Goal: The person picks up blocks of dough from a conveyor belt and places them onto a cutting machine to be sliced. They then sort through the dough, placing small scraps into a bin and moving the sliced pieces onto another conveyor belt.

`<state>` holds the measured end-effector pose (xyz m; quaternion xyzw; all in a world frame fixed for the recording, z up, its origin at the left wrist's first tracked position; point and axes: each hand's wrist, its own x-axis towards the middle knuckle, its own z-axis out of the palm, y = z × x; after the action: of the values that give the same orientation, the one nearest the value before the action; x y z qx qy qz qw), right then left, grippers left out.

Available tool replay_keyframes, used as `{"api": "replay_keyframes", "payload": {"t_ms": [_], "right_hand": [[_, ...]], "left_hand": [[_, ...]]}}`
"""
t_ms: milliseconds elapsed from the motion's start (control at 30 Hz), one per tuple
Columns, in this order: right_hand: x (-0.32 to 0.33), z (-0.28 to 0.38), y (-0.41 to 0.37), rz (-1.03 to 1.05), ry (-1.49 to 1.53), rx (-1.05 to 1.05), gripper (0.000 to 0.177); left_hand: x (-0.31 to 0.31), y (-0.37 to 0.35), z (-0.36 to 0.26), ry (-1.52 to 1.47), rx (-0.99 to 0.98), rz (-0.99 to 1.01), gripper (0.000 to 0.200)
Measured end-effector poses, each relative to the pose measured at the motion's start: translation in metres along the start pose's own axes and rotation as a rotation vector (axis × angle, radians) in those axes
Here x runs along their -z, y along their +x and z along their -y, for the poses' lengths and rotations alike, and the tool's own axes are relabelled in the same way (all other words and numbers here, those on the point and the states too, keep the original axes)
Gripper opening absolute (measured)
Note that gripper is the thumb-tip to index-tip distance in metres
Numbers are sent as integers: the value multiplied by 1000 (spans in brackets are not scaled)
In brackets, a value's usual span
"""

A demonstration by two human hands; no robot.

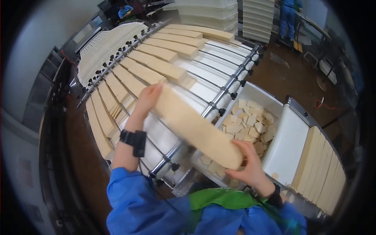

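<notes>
A long pale strip (196, 127) with a rounded near end is held slantwise between both hands, over the front rail of the rack. My left hand (149, 98) grips its far upper end. At the near lower end, my right hand (250, 162) has thumb and fingers around the rounded tip. Stacks of similar strips (156, 66) lie in lanes between thin metal rods on the white surface (219, 58). Beneath and right of the held strip is a white bin (270, 98) with many broken pale pieces (250, 121).
A metal rail with black knobs (231, 86) crosses in front. On the right, a white tray (288, 137) holds a row of upright strips (319, 168). Tall stacks of white trays (256, 17) stand behind. Two people in blue (288, 19) are in the background.
</notes>
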<state>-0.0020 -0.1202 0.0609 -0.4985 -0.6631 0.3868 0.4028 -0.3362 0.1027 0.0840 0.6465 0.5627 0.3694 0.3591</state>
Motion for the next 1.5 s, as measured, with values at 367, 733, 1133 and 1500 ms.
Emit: {"api": "replay_keyframes", "payload": {"t_ms": [367,733,1133,1500], "right_hand": [[-119,28,66,349,159,-181,60],[-141,43,87,323,34,-223,56],[-172,32,114,354,-8,-234,62],[-202,11,138,304,-104,-118,62]], "left_hand": [[81,-6,188,433,59,41,44],[140,51,199,1475,-22,-114,31],[161,72,205,1324,-149,-316,86],[174,80,228,1203,125,-47,87]]}}
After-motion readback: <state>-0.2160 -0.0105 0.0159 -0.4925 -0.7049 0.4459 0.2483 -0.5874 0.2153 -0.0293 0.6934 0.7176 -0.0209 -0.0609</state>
